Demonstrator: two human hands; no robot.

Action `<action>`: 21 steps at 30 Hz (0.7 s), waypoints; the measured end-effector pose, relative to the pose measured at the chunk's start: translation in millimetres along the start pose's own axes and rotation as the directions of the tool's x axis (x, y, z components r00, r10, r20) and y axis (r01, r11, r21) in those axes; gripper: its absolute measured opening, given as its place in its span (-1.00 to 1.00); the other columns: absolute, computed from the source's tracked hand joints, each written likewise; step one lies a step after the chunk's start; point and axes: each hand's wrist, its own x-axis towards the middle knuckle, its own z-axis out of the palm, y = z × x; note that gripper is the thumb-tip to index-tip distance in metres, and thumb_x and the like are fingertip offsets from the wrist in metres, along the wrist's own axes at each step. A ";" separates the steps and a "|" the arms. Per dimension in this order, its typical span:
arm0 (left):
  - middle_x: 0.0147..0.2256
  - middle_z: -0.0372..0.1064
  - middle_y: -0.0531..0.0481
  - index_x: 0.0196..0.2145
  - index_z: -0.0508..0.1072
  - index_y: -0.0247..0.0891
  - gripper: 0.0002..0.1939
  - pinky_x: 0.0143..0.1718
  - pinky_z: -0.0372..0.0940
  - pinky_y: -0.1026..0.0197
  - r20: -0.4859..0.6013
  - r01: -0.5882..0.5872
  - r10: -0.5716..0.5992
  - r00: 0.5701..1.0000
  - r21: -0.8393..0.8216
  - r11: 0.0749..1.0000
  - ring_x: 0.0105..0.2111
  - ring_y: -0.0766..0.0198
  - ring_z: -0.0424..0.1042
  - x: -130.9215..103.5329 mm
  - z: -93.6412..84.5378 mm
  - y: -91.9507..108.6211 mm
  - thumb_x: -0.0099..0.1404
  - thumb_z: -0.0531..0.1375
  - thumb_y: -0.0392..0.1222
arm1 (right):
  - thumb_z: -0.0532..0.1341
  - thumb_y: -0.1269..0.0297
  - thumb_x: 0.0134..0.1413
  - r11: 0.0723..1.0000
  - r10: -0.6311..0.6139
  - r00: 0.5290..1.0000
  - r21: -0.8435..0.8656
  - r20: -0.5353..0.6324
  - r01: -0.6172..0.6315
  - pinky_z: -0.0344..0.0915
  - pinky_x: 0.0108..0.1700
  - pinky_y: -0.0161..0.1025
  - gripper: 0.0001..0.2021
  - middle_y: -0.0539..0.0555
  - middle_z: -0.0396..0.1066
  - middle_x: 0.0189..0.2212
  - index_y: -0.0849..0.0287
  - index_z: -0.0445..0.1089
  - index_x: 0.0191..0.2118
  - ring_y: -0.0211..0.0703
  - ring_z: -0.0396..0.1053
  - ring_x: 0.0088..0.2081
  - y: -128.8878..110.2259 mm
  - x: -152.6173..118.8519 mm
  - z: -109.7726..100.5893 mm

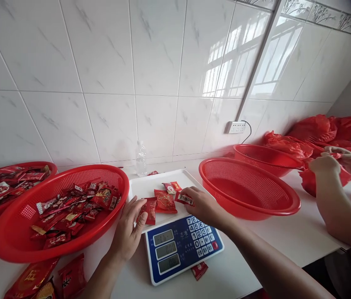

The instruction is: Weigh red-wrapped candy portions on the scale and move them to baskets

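A digital scale [184, 245] with a blue keypad panel and a white tray [178, 177] stands in the middle. Several red snack packets lie on the tray, a larger one [164, 202] at its centre. My left hand [131, 224] is at the tray's left edge, its fingers and thumb around a red packet [150, 210]. On the right side of the tray, my right hand [202, 205] has its fingers closed on a small red packet [184, 199]. A red basket [113, 172] of packets is left of the scale, and a red basket [250, 182] without visible packets is right of it.
Another filled basket [46, 166] is at the far left, with loose packets [72, 276] in front. A clear bottle [141, 160] stands by the wall. Behind on the right are another red basket [265, 160] and red bags [315, 128]. A person's hands [327, 162] handle a red bag.
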 end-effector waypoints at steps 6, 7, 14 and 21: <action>0.10 0.35 -0.11 0.04 0.38 -0.14 -0.61 0.20 0.13 -0.08 0.012 0.000 0.000 1.000 0.010 1.000 0.23 0.06 0.14 0.2 -0.2 4.1 0.38 -0.02 0.02 | 0.06 0.30 0.16 0.954 0.258 0.939 -0.095 -0.228 -0.285 0.31 -0.26 -0.09 -0.64 0.24 0.30 0.06 0.12 0.31 0.07 0.12 0.40 -0.10 55.5 3.2 -36.1; 0.10 0.35 -0.11 0.04 0.38 -0.14 -0.62 0.20 0.13 -0.09 0.011 -0.002 0.002 1.000 0.012 1.000 0.23 0.06 0.14 0.2 0.0 4.3 0.38 -0.02 0.02 | 0.04 0.30 0.17 0.943 0.281 0.928 -0.108 -0.243 -0.314 0.31 -0.20 -0.01 -0.63 0.30 0.25 0.10 0.17 0.29 0.09 0.21 0.36 -0.03 62.3 4.2 -39.5; 0.07 0.37 -0.11 0.01 0.40 -0.15 -0.65 0.19 0.14 -0.10 -0.013 -0.031 0.031 0.999 0.039 0.999 0.21 0.04 0.18 0.1 1.9 2.6 0.38 0.01 -0.01 | 0.11 0.19 0.20 0.995 0.050 0.998 -0.093 0.027 -0.047 0.13 0.18 0.04 -0.53 0.22 0.02 0.29 0.11 0.21 0.22 0.12 0.00 0.28 38.2 16.1 -7.3; 0.06 0.39 -0.12 0.02 0.40 -0.16 -0.66 0.19 0.14 -0.13 -0.031 -0.082 0.085 0.996 0.084 0.993 0.21 0.03 0.18 -1.5 -1.5 7.3 0.38 0.02 -0.05 | -0.02 0.41 0.23 0.986 -0.165 0.966 0.005 0.198 0.168 0.12 0.20 -0.16 -0.51 0.05 0.11 0.27 -0.01 0.16 0.26 -0.12 0.04 0.28 3.6 46.4 18.7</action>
